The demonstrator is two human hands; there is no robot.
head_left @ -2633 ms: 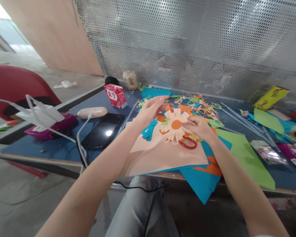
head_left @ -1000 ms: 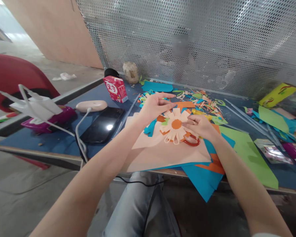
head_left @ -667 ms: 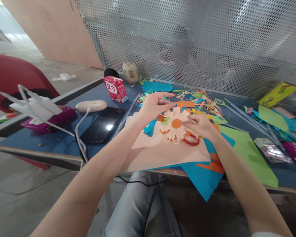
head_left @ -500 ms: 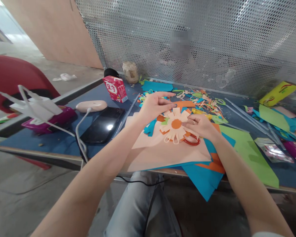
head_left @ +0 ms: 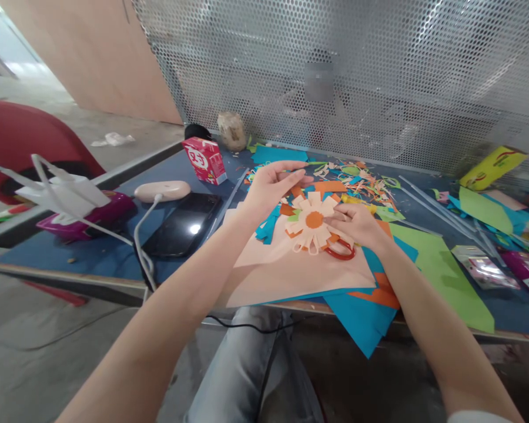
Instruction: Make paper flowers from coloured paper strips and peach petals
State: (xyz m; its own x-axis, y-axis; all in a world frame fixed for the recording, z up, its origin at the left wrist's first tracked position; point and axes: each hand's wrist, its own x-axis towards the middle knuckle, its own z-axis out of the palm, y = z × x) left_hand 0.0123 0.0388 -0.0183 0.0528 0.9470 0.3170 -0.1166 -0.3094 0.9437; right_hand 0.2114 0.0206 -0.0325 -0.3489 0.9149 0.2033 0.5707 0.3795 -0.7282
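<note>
A peach paper flower (head_left: 302, 235) with an orange round centre (head_left: 314, 220) and looped petals is above the peach paper sheets (head_left: 291, 273). My right hand (head_left: 357, 226) pinches its right edge between thumb and fingers. Beyond the flower's upper left side, my left hand (head_left: 275, 181) is raised with thumb and fingertips drawn close together. Whatever is between those fingertips is too small to make out. Red scissor handles (head_left: 342, 250) show below the flower's right side. Blue paper strips (head_left: 270, 228) lie left of the flower, and an orange paper piece (head_left: 330, 186) is behind it.
Paper scraps (head_left: 361, 179) cover the back of the table below a perforated metal panel (head_left: 255, 64). On the left are a phone (head_left: 183, 225), a red box (head_left: 205, 160) and a purple power strip (head_left: 83, 217) with cables. Green paper (head_left: 445, 276) and a yellow box (head_left: 494, 167) are on the right.
My left hand has lifted slightly away from the flower's top, and its thumb and index fingertips have come closer together. My right hand still holds the flower in nearly the same place.
</note>
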